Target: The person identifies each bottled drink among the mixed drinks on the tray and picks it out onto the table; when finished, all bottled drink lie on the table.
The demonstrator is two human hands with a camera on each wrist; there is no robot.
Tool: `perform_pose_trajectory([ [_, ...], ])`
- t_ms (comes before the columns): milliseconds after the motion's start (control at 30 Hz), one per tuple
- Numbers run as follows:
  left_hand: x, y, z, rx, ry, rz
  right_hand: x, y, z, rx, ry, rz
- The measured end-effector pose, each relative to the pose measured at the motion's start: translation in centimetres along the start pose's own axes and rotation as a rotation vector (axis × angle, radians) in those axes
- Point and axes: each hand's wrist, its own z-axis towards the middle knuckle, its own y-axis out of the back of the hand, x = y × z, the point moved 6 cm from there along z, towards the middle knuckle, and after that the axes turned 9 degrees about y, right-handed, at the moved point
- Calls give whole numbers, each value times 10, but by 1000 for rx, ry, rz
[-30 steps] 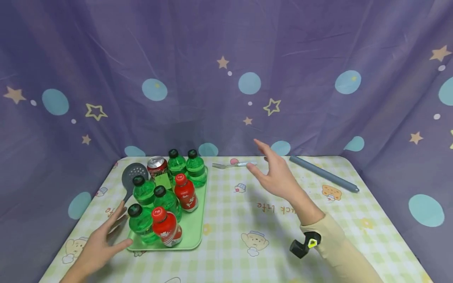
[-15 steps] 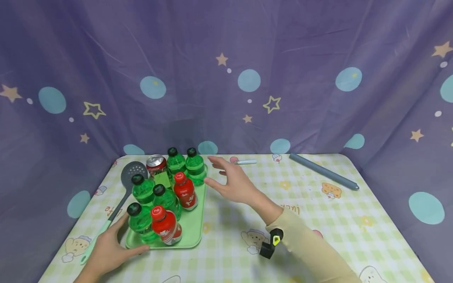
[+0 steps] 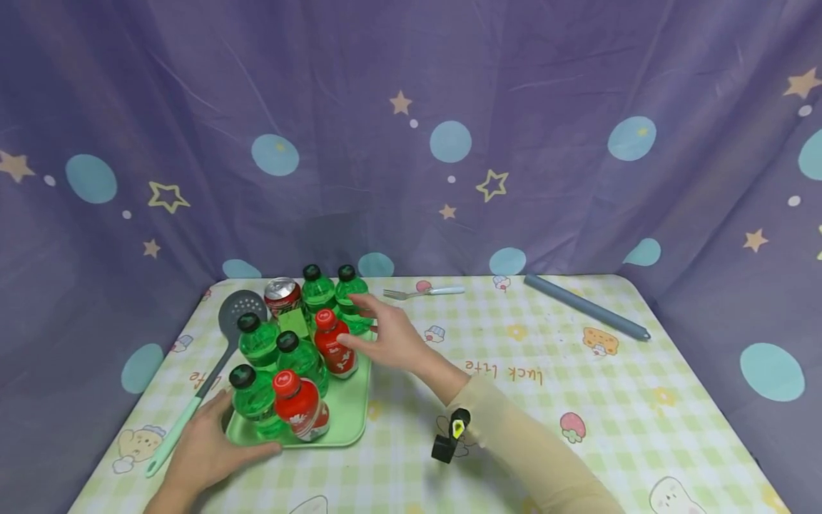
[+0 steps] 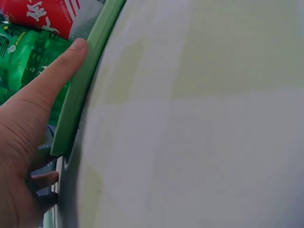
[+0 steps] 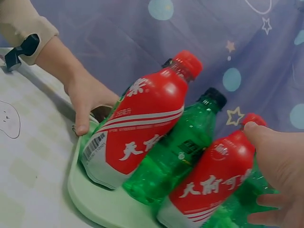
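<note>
A light green tray point(image 3: 349, 435) at the left of the table bears several green bottles point(image 3: 300, 360) with black caps, two red bottles point(image 3: 302, 407) and a red can point(image 3: 282, 296). My left hand point(image 3: 205, 442) holds the tray's near left corner. In the left wrist view its thumb lies over the green rim and the other fingers bend below it. My right hand point(image 3: 393, 335) reaches over the tray's right side, fingers spread, beside the farther red bottle point(image 3: 334, 350). In the right wrist view the thumb overlaps this bottle's red cap point(image 5: 254, 118).
A skimmer point(image 3: 240, 314) with a mint handle lies left of the tray. Toward the back lies a fork point(image 3: 443, 290), and a grey-blue rod point(image 3: 587, 307) rests at the back right. A purple curtain point(image 3: 546, 143) hangs behind the checked tablecloth point(image 3: 514, 428).
My right hand has moved left from near the fork to the red bottle on the tray. My left hand has come in to the tray's near left corner.
</note>
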Motion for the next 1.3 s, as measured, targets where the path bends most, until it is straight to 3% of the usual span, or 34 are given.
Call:
perform_pose_trajectory([
  [167,-4,3,2,19,10,47,-1,-16,3,10,-14,29],
  [333,-5,2,3,55,39,87,-2,-29,4,42,-18,-13],
  [633,-6,3,6,138,101,134,-8,-37,1,38,-48,-27],
  [900,-4,2,8,189,155,160,-9,-20,-3,-9,-89,69],
  [1133,-2,1,9,252,212,190,-6,7,-7,-114,-81,99],
  [1300,-2,0,10,251,204,187,-6,30,-9,-189,-72,105],
])
